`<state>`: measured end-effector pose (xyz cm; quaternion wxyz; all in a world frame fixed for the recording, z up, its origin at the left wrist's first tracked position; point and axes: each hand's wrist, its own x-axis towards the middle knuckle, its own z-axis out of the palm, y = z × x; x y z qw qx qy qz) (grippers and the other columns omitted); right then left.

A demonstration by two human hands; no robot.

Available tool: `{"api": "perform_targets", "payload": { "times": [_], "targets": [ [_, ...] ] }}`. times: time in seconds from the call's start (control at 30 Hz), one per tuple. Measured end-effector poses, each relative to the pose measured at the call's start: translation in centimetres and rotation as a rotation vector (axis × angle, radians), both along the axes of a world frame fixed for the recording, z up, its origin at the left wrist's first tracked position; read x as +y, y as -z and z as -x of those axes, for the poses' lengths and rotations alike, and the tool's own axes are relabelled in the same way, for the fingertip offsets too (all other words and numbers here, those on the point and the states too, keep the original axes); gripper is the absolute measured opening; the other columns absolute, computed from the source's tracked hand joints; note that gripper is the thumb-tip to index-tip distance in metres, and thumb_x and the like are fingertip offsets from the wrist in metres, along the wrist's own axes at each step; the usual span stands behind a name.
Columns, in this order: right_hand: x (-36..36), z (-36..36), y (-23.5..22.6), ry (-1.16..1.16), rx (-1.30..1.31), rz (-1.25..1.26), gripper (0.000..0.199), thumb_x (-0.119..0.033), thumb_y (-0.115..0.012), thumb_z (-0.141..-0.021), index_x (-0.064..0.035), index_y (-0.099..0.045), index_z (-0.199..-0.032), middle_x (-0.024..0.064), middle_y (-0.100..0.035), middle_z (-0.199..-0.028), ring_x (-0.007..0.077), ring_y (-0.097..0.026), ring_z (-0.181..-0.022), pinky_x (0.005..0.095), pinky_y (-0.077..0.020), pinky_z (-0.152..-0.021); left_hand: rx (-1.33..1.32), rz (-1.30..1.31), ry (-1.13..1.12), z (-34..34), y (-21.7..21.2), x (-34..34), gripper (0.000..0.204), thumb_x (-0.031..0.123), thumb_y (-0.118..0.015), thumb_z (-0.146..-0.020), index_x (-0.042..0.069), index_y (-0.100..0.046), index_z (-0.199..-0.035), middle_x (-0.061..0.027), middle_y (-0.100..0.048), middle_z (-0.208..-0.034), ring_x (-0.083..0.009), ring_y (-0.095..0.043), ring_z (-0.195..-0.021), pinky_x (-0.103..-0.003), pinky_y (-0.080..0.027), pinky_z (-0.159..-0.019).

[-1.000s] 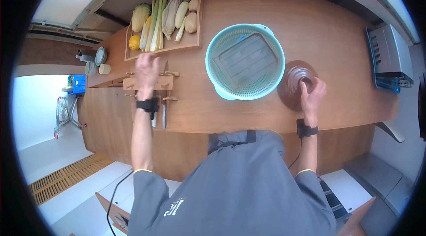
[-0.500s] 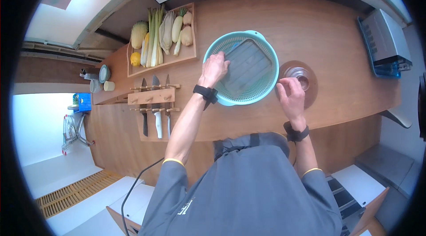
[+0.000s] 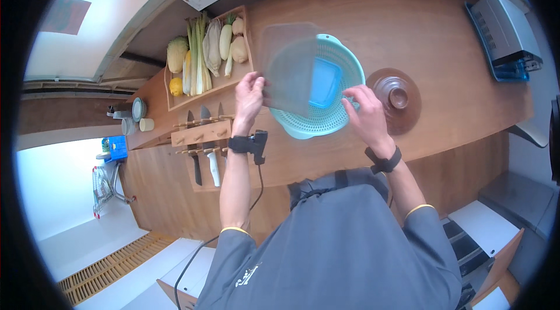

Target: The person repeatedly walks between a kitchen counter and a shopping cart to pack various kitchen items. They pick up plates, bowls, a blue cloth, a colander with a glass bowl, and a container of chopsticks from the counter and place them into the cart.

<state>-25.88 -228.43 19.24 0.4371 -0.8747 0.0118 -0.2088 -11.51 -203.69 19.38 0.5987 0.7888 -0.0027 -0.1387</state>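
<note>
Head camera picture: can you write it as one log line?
left hand: grips clear translucent plastic board | right hand: on rim of round teal plastic colander | colander holds: blue rectangular tray | beside: brown lid

Clear lid (image 3: pixel 289 68) in both hands — over colander (image 3: pixel 338 117)

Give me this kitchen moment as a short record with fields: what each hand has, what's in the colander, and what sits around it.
left hand: grips the left edge of a translucent plastic lid, raised and tilted over the colander
right hand: at the colander's right rim, near the lid's lower edge
colander: teal, on the wooden counter
inside colander: blue container
right of colander: brown ceramic lid
left of colander: wooden tray of vegetables, knife rack
far right: dish rack
</note>
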Motion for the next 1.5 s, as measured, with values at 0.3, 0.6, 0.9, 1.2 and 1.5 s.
{"api": "perform_targets", "payload": {
  "times": [0.3, 0.6, 0.9, 1.2, 1.5],
  "targets": [
    [1.4, -4.4, 2.1, -0.070, 0.187, 0.239, 0.057, -0.011, -0.070, -0.075, 0.0058, -0.040, -0.121, 0.0294, -0.044, -0.117, 0.0445, -0.055, -0.095, 0.0470, -0.0490, -0.082, 0.023, -0.012, -0.146, 1.5, -0.2, 4.5, 0.024, 0.014, -0.051, -0.094, -0.001, -0.053, -0.113, -0.0048, -0.064, -0.089, -0.0071, -0.058, -0.069, -0.022, -0.048, -0.056],
    [0.9, -8.0, 3.2, -0.095, 0.442, 0.330, 0.072, -0.017, -0.075, -0.071, 0.0067, -0.035, -0.126, 0.0272, -0.046, -0.114, 0.0424, -0.053, -0.102, 0.0461, -0.0488, -0.084, -0.075, -0.082, -0.192, 3.0, 2.4, 7.6, 0.033, 0.020, -0.054, -0.094, -0.003, -0.050, -0.117, -0.0056, -0.064, -0.093, -0.0077, -0.058, -0.075, -0.022, -0.048, -0.063],
    [0.4, -7.2, 2.8, -0.147, 0.321, 0.227, 0.061, -0.014, -0.076, -0.068, 0.0059, -0.045, -0.116, 0.0229, -0.049, -0.107, 0.0385, -0.052, -0.101, 0.0447, -0.0470, -0.085, -0.077, -0.117, -0.185, 3.5, 1.7, 7.5, 0.038, 0.021, -0.054, -0.094, -0.007, -0.048, -0.119, -0.0079, -0.064, -0.098, -0.0099, -0.058, -0.087, -0.022, -0.047, -0.074],
    [0.4, -5.4, 1.1, -0.204, 0.388, 0.003, 0.037, -0.014, -0.070, -0.075, 0.0009, -0.045, -0.097, 0.0248, -0.052, -0.107, 0.0388, -0.056, -0.094, 0.0430, -0.0465, -0.080, -0.007, -0.111, -0.191, 3.7, 1.2, 7.5, 0.040, 0.021, -0.054, -0.095, -0.007, -0.045, -0.122, -0.0084, -0.064, -0.099, -0.0087, -0.057, -0.085, -0.022, -0.046, -0.073],
    [-1.7, -4.8, -4.4, 0.003, 0.184, -0.546, 0.031, -0.020, -0.064, -0.086, -0.0003, -0.043, -0.099, 0.0171, -0.054, -0.108, 0.0222, -0.057, -0.090, 0.0338, -0.0483, -0.077, -0.049, -0.009, -0.224, 4.2, 3.3, 8.0, 0.039, 0.020, -0.053, -0.095, -0.005, -0.043, -0.123, -0.0062, -0.063, -0.091, -0.0073, -0.055, -0.076, -0.022, -0.045, -0.061]
  ]
}}
